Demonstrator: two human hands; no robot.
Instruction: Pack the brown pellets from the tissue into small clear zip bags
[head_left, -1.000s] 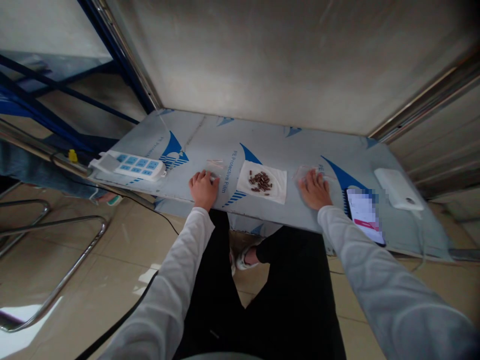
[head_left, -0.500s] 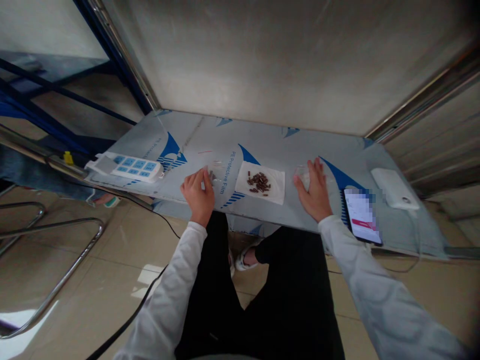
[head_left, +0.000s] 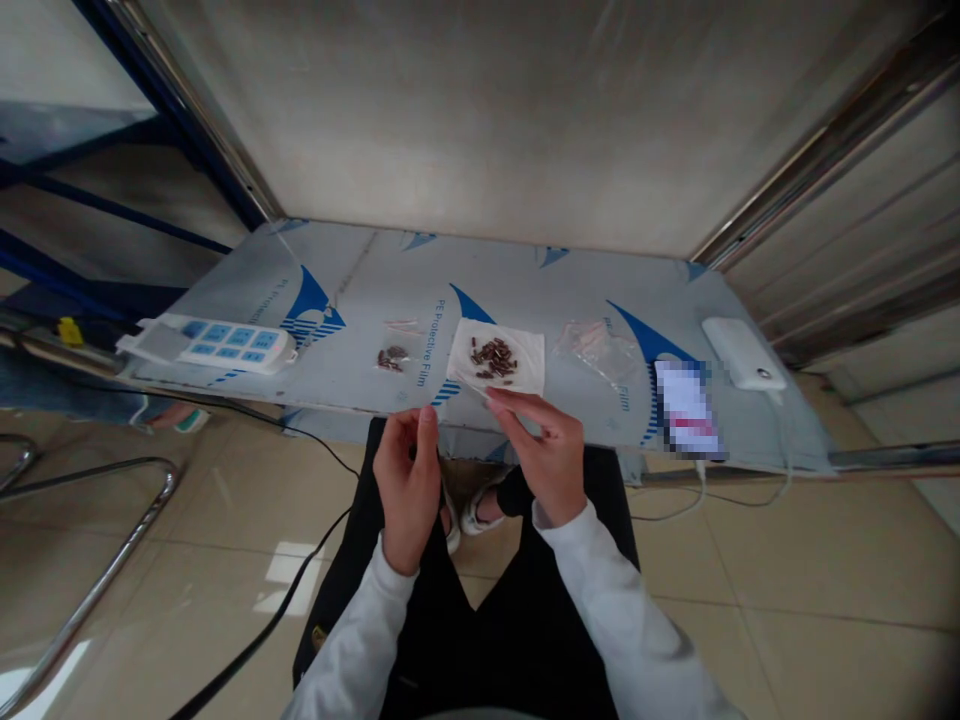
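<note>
My right hand is in front of the shelf edge, thumb and fingers pinched together on a thin, clear plastic bag that shows only faintly. Beside it, my left hand has its fingers curled and thumb against them; whatever they may hold is hidden. Just beyond both hands lies a white paper sheet bearing a heap of small dark-brown capsules. To its left is a small clear bag with several brown capsules inside. Flat clear plastic bags lie to its right.
A white power strip with blue sockets sits at the left end of the film-covered metal shelf. At the right are a phone and a white power bank with a cable. Another person's leg shows far left.
My left hand has left the small bag of capsules and drawn back toward me. My right hand has moved left, away from the pile of clear bags, coming close to the left hand.
</note>
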